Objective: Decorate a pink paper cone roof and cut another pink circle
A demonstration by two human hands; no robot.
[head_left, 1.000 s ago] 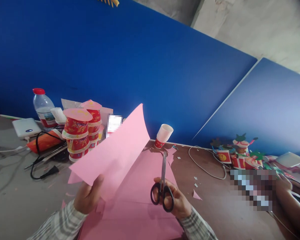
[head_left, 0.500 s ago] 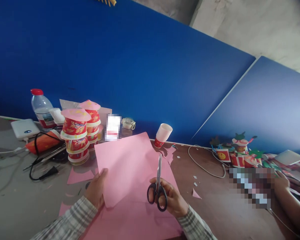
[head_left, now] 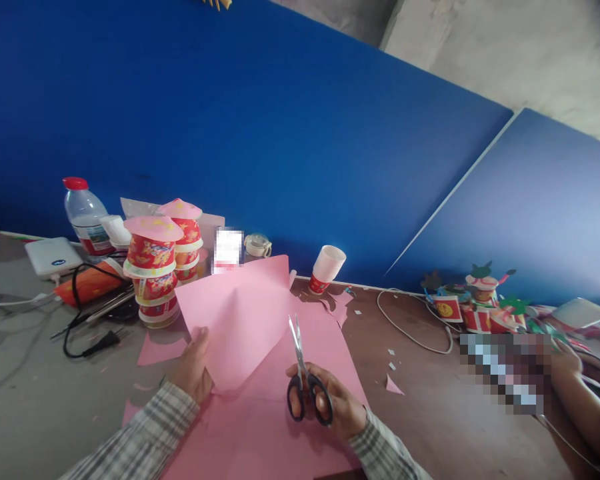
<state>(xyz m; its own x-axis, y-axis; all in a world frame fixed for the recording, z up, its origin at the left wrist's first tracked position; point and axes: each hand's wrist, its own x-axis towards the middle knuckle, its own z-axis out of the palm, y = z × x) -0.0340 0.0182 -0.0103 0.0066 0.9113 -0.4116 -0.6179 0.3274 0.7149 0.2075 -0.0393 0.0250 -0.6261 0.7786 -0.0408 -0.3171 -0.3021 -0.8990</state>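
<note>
My left hand [head_left: 196, 370] pinches the lower left edge of a sheet of pink paper [head_left: 243, 317], which is raised at a tilt. In my right hand [head_left: 337, 400] is a pair of scissors [head_left: 300, 350] with black handles, my fingers through the loops. The blades point up and stand slightly apart, just right of the raised sheet, with no paper visible between them. Beneath both hands a larger pink sheet [head_left: 265, 440] lies flat on the table.
Two stacks of red paper cups [head_left: 153, 253] with pink paper tops stand at the left, near a bottle [head_left: 83, 217] and a black plug [head_left: 100, 343]. White-and-red cups [head_left: 329, 267] stand by the blue partition [head_left: 280, 133]. At right are another person's hands [head_left: 565, 363], paper crafts [head_left: 480, 310] and a cable [head_left: 410, 333].
The raised pink sheet has shifted left and turned. My right hand has moved a little left and down, and the scissor blades have come apart.
</note>
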